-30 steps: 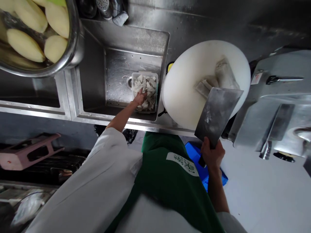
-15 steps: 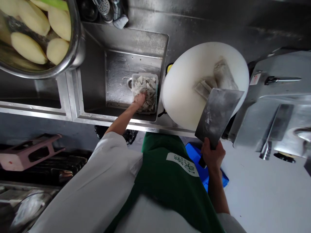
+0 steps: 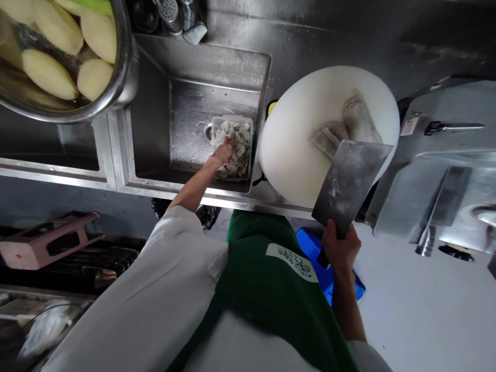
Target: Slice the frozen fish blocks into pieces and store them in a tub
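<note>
My left hand [image 3: 223,151] is in a clear plastic container [image 3: 250,150] standing in the sink. Its fingers look apart and rest on greyish-white cut pieces [image 3: 238,135] that fill the container; the fingertips are partly hidden among them. My right hand [image 3: 341,244] is closed round the handle of a wide cleaver [image 3: 349,181], whose blade points up and overlaps the near right edge of a round white cutting board [image 3: 294,139]. On that board lie a pale grey folded slab [image 3: 359,116] and some cut strips [image 3: 327,139], partly covered by the blade.
A metal pot [image 3: 126,67] of peeled potatoes in water stands at upper left, beside the sink [image 3: 189,124]. Right of the board is a grey metal machine [image 3: 437,134] with a knife [image 3: 453,127] on top. A pink stool [image 3: 23,250] stands on the floor at left.
My left hand has shifted slightly up and its fingers show more over the pieces. The cleaver and right hand stay almost the same; the view has moved a little.
</note>
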The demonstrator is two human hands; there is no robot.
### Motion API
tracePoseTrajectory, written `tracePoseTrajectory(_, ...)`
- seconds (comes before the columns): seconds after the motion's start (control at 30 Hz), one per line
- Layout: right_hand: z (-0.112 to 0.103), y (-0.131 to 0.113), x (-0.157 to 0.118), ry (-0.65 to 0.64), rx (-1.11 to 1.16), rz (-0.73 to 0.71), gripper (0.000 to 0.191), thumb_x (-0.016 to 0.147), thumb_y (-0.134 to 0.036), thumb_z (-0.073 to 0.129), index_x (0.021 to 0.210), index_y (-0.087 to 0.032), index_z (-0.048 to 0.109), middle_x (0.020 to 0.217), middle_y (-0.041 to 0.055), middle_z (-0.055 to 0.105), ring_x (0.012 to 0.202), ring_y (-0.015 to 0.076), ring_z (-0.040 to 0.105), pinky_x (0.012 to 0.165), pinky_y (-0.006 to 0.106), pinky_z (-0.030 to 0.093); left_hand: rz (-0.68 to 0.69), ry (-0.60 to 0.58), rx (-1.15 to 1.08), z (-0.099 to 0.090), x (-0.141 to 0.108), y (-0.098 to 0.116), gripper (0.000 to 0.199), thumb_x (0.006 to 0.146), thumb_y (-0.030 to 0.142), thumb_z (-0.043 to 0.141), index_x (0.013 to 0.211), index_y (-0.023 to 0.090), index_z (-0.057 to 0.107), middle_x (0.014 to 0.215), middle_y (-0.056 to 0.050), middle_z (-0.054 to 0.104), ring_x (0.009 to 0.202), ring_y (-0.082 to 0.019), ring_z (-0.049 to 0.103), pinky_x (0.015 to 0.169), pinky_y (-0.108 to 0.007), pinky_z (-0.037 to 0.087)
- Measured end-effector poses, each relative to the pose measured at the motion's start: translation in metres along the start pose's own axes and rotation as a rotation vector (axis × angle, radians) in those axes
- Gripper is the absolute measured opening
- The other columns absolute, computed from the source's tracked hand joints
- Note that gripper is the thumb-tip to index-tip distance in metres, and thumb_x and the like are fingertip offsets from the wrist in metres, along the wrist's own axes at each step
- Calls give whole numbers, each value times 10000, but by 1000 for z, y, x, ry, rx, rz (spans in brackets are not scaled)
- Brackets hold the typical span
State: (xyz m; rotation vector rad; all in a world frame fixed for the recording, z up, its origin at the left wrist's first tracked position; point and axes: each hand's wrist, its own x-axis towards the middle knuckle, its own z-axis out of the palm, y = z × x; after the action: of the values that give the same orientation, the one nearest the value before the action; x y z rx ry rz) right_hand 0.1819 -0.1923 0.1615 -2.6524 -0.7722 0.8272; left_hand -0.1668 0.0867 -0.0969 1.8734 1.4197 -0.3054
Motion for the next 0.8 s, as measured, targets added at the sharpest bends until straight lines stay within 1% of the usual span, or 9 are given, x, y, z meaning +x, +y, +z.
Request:
tracePoseTrajectory(0.1, -1, -4, 0, 7, -13, 15, 428, 840, -628, 652, 829, -202, 619, 541, 34, 606, 505, 231, 598, 566, 346, 466, -73, 53, 68, -1, -7, 7, 613, 987, 145, 482, 1598, 177, 443, 1428, -206, 567, 1161, -344, 662, 1008, -442, 511)
tracePoseTrajectory(0.2, -1, -3, -1, -4, -8, 36, 468, 836, -660, 645, 859, -192, 633, 555, 41, 618, 513, 233, 605, 562, 346, 474, -20, 128, 83, 10, -17, 16, 472, 1010, 176, 450, 1461, 149, 585, 1441, -199, 563, 1138, -330, 662, 992, -439, 511)
tracePoseTrajectory(0.23, 0, -3, 0, -7, -4, 42, 482, 833, -671, 645, 864, -190, 637, 562, 43, 623, 511, 232, 606, 559, 345, 475, 19, 90, 82, 19, -21, 19, 425, 1010, 182, 458, 1394, 140, 634, 1438, -195, 566, 1126, -319, 663, 984, -428, 513)
tracePoseTrajectory(0.33, 1, 0, 0, -9, 12, 41, 498, 826, -686, 652, 868, -189, 637, 564, 41, 626, 489, 223, 598, 545, 337, 466, 124, -144, 78, 52, -28, 22, 329, 976, 119, 493, 1198, 120, 735, 1360, -179, 621, 1102, -285, 668, 965, -387, 515)
tracePoseTrajectory(0.4, 0, 0, 0, -4, -5, 33, 497, 824, -688, 656, 857, -193, 633, 552, 39, 623, 497, 224, 601, 553, 334, 465, 152, -239, 74, 75, -28, 20, 343, 931, 53, 517, 1174, 123, 749, 1368, -171, 627, 1140, -280, 659, 973, -375, 513)
tracePoseTrajectory(0.5, -2, 1, -2, 11, -53, 31, 495, 822, -692, 654, 843, -199, 628, 550, 41, 629, 521, 230, 612, 570, 334, 473, 145, -228, 57, 99, -20, 14, 437, 924, 23, 497, 1274, 157, 723, 1465, -169, 578, 1211, -289, 638, 1015, -404, 501)
tracePoseTrajectory(0.57, -3, 2, -3, 28, -75, 38, 478, 822, -680, 653, 833, -203, 622, 554, 42, 633, 528, 232, 618, 574, 333, 476, 141, -220, 43, 109, -12, 11, 425, 944, 38, 479, 1256, 173, 734, 1483, -167, 567, 1213, -290, 638, 1050, -429, 484)
tracePoseTrajectory(0.7, -7, 9, -6, 52, -92, 69, 426, 823, -636, 661, 815, -213, 607, 565, 40, 642, 527, 237, 624, 572, 338, 469, 115, -223, 11, 122, 2, 14, 218, 959, 120, 556, 988, 129, 772, 1389, -165, 626, 1162, -298, 647, 1062, -440, 480)
tracePoseTrajectory(0.8, -9, 13, -7, 67, -96, 76, 416, 828, -629, 658, 819, -216, 604, 561, 35, 642, 534, 243, 627, 594, 352, 482, 95, -227, -5, 126, 9, 17, 194, 959, 122, 576, 846, 97, 732, 1256, -165, 676, 1098, -289, 655, 1037, -444, 488)
